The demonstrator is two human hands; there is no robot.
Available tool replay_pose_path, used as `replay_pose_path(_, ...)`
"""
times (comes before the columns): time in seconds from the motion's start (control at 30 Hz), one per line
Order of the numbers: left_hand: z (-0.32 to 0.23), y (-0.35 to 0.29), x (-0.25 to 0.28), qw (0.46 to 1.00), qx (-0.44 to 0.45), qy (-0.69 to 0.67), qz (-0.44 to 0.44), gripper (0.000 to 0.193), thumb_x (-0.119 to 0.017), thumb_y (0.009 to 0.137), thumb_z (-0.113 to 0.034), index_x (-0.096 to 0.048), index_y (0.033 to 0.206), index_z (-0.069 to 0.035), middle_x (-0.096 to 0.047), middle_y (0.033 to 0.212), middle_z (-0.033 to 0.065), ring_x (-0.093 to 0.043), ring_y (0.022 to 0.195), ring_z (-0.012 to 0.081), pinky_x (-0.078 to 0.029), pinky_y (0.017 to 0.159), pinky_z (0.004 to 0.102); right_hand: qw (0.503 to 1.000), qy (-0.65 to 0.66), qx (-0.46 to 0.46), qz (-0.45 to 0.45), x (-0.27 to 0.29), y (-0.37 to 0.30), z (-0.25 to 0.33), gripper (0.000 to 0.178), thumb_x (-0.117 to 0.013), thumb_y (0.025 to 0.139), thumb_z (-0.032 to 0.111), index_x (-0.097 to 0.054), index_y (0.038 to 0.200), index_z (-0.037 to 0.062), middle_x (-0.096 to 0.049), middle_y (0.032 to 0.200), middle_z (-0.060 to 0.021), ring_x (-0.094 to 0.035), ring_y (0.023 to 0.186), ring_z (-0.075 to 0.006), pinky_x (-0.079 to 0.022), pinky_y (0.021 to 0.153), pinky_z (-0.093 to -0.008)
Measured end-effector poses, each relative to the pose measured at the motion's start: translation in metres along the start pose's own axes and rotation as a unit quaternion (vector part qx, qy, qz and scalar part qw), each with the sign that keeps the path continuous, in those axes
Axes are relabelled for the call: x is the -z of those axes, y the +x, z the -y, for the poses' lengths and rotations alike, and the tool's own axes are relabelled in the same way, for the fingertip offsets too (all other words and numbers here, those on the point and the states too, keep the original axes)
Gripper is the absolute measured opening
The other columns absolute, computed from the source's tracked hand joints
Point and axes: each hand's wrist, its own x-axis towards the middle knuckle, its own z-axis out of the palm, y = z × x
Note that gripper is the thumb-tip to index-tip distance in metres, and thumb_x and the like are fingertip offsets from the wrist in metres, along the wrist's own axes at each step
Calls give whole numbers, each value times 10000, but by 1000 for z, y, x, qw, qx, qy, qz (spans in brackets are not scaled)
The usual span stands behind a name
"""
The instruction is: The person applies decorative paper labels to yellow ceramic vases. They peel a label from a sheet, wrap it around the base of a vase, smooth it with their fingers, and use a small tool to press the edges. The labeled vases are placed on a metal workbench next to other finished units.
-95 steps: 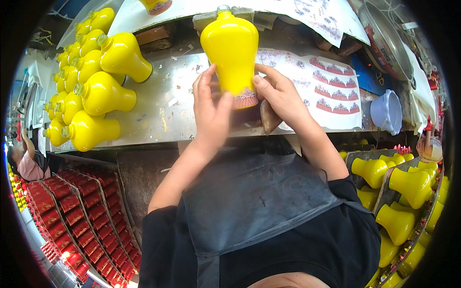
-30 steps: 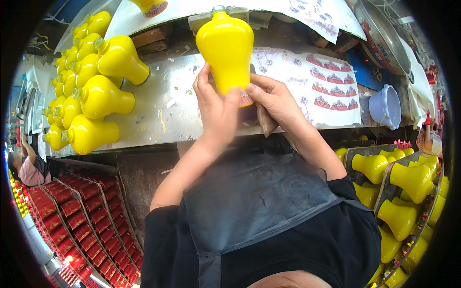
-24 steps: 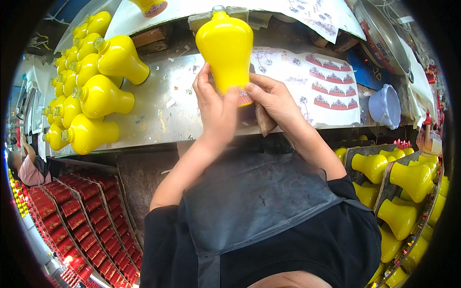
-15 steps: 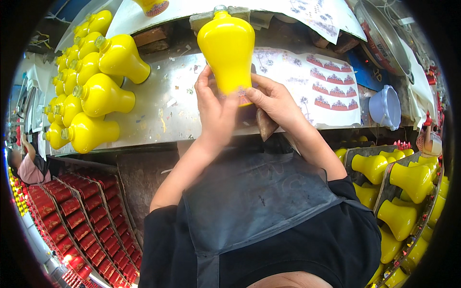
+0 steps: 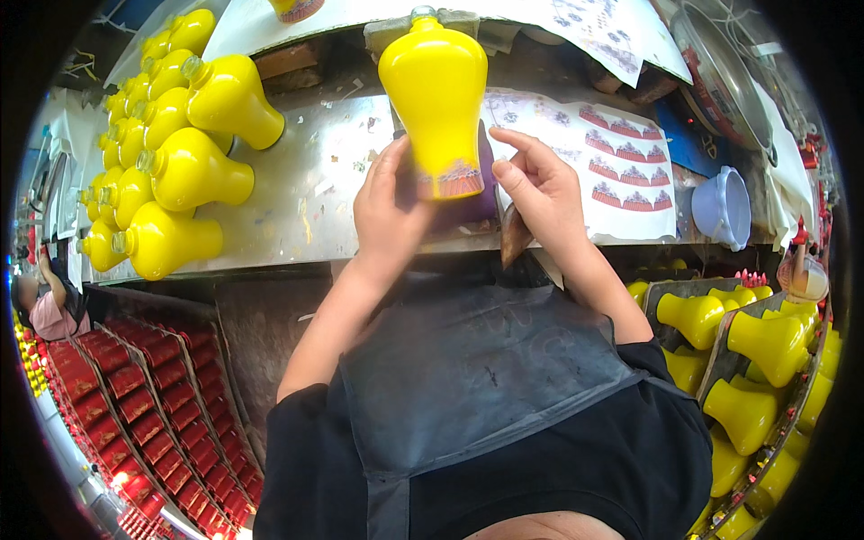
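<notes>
A glossy yellow bottle (image 5: 434, 85) lies with its clear neck pointing away from me, over a block at the table's far side. Around its base runs a patterned band (image 5: 454, 180) in red and violet, like the printed strips nearby. My left hand (image 5: 389, 202) is beside the left of the base, fingers stretched along it and thumb smeared by motion; whether it touches is unclear. To the right, my right hand (image 5: 544, 189) is apart from the bottle, fingers spread and holding nothing. A purple pad (image 5: 488, 171) shows under the bottle, and a brown wedge-shaped piece (image 5: 515, 236) sits below my right hand.
Yellow bottles (image 5: 202, 171) are stacked at the table's left. Sheets of printed strips (image 5: 625, 157) lie right, beside a pale blue bucket (image 5: 720, 209). Racks of yellow bottles (image 5: 742, 414) stand lower right, red boxes (image 5: 135, 405) lower left. Another person (image 5: 56, 301) is far left.
My right hand has let go of the bottle's base and moved right, its fingers spreading. My left hand has slid slightly down. The patterned band is now more exposed.
</notes>
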Motion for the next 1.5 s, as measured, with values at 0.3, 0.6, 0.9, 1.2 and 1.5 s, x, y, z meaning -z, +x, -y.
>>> replay_pose_path(0.3,-10,4,11,989,-12,-146,32,713,-736,952,-172,-389,1556,-22,-464,1451,114,-575,1092,177,-508,1012,353,997,40,-48,51,-11,3,-6,513,-681,1037,236,-497,1468,25,-599,892,14,-541,836,-42,-433,759,-204)
replay_pose_path(0.6,-16,8,-9,984,85,-154,26,658,-628,1027,-208,-288,1554,-7,-426,1458,153,-503,1219,231,-449,1072,390,995,33,-71,58,-12,7,-13,520,-706,1005,237,-522,1441,22,-627,874,2,-571,825,-64,-464,754,-235)
replay_pose_path(0.9,-32,12,-4,950,147,-275,23,687,-674,1015,-233,-288,1539,-10,-465,1417,132,-539,1165,202,-491,1024,362,989,95,-87,68,-9,8,-16,509,-642,1044,243,-496,1484,34,-670,988,-39,-615,887,-87,-488,810,-249)
replay_pose_path(1.2,-42,16,-3,951,173,-255,2,789,-792,913,-221,-320,1492,34,-527,1352,155,-572,1137,200,-498,997,359,991,88,-87,55,-12,9,-22,536,-695,986,256,-537,1447,32,-669,931,-57,-646,853,-122,-538,758,-292)
replay_pose_path(1.5,-46,16,-3,951,174,-257,9,755,-750,954,-211,-298,1513,19,-487,1399,154,-546,1184,207,-491,1028,366,992,75,-85,61,-12,10,-18,542,-684,1004,261,-519,1459,18,-679,949,-47,-637,864,-101,-518,766,-268)
